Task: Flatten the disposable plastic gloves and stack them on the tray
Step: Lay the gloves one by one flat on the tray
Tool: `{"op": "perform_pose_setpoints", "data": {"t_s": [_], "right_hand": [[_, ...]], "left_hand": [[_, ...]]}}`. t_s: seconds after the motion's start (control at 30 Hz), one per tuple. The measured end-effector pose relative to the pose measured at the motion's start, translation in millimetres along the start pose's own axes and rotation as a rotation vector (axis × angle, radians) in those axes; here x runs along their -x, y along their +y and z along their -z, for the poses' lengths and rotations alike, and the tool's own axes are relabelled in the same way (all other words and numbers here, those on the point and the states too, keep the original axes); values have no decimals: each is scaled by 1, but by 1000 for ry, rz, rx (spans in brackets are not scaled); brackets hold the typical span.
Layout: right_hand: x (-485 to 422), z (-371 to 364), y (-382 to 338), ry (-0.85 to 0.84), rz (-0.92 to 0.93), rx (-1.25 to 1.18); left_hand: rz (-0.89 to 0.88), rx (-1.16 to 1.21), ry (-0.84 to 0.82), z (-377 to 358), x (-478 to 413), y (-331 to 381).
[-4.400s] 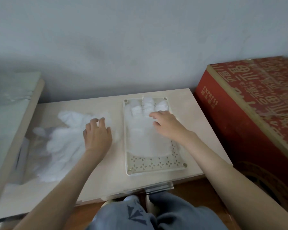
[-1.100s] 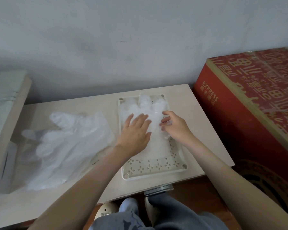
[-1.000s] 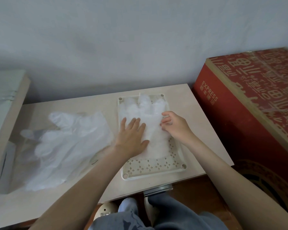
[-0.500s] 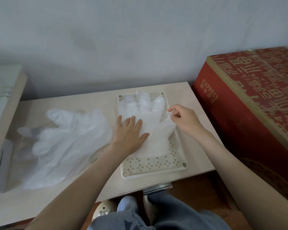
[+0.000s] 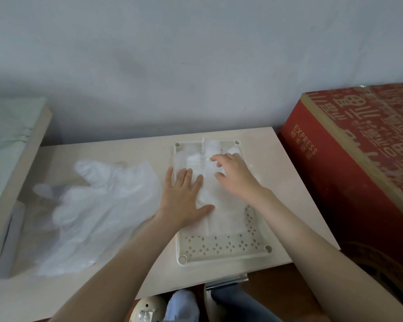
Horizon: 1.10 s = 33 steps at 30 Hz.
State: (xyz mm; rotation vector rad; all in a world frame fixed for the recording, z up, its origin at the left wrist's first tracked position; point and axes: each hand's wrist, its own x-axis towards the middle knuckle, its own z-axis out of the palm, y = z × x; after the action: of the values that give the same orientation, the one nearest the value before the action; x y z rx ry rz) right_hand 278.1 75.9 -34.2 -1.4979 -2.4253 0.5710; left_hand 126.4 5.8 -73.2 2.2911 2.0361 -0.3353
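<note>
Gloves on the tray (image 5: 221,252): top glove (image 5: 221,219) being smoothed, left hand (image 5: 184,201) pressing flat with fingers spread, right hand (image 5: 235,177) open, fingers loosely bent on its finger end, gripping nothing. Loose pile (image 5: 98,210) left of the tray not yet stacked. Pale tabletop (image 5: 286,205) against grey wall (image 5: 196,66); red carton (image 5: 358,159) at right.

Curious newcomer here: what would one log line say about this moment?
step: flattening | left hand: flat on glove on tray | right hand: touching glove | loose gloves: left of tray
</note>
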Motion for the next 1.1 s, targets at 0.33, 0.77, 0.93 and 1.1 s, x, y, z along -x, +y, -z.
{"op": "perform_pose_setpoints", "data": {"t_s": [0.33, 0.77, 0.93, 1.1], "right_hand": [[-43, -33, -21, -94, -203, -306], [-51, -38, -26, -36, -164, -274], [-48, -36, -24, 24, -40, -258], [-41, -29, -25, 90, 36, -240]], "left_hand": [[-65, 56, 29, 3, -4, -6], [0, 156, 96, -11, -5, -4], [17, 201, 104, -8, -5, -7], [54, 202, 50, 2, -9, -11]]}}
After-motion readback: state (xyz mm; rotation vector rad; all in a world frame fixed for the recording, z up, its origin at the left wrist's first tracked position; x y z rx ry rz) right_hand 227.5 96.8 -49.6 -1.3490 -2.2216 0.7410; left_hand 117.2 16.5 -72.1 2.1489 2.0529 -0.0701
